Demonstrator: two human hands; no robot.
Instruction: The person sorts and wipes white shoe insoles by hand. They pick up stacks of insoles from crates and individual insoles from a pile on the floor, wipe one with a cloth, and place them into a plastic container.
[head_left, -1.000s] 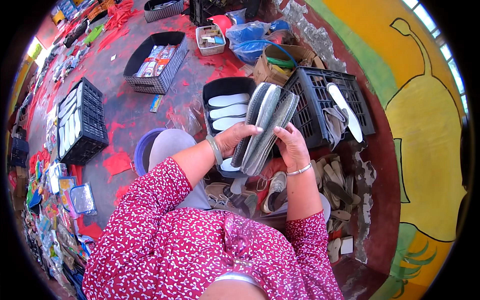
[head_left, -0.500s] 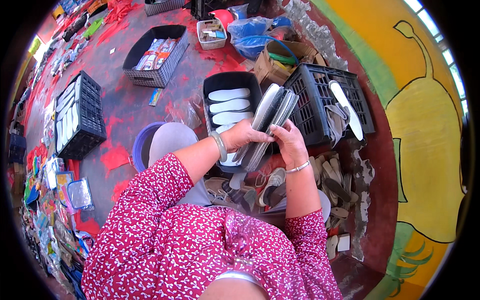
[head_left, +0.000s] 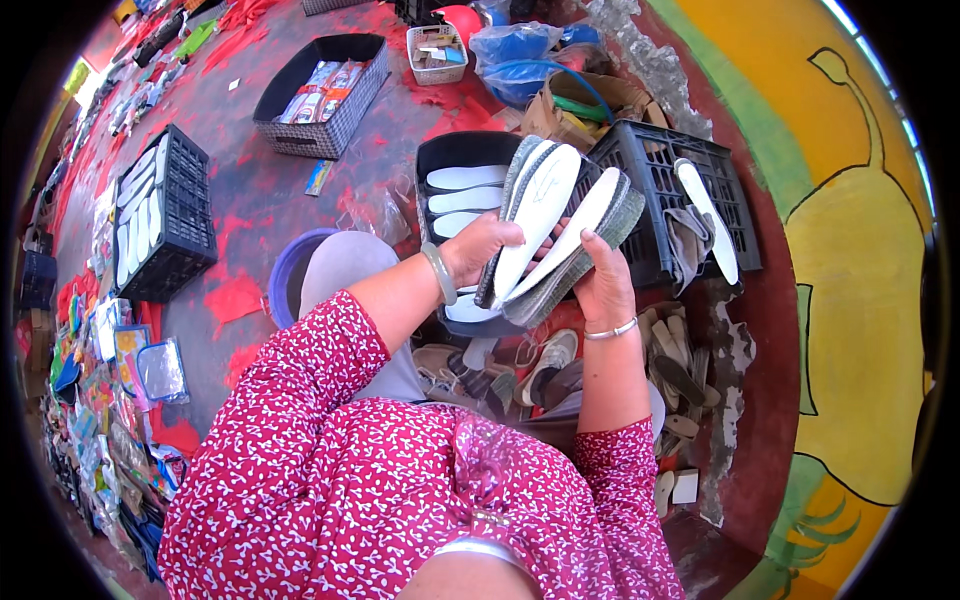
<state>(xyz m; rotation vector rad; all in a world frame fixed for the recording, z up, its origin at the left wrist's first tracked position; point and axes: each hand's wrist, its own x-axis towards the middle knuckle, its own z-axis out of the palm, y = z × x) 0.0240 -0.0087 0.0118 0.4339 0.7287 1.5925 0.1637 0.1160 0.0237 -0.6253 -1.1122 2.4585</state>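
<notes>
Both of my hands hold shoe insoles above a black bin [head_left: 425, 150] that has white insoles [head_left: 465, 200] lying in it. A stack of insoles [head_left: 540, 200], white on top and grey at the edges, is gripped by my left hand [head_left: 480, 248], its thumb across the near edge. My right hand [head_left: 603, 285] is closed on a second stack of insoles [head_left: 590, 235], white-faced with thick grey sides. The two stacks fan apart at their far ends and meet at the near ends. Some of my fingers are hidden behind them.
Right of the bin stands a dark plastic crate [head_left: 635, 160] with one insole [head_left: 706, 215] and a grey cloth [head_left: 690, 245] on it. Shoes [head_left: 550, 365] lie below my hands. At left are a crate of insoles [head_left: 185, 215] and a purple basin [head_left: 283, 285].
The insoles were held together edge-on as one bundle. Now they are parted into two stacks with white faces turned up, and my right hand has moved slightly right.
</notes>
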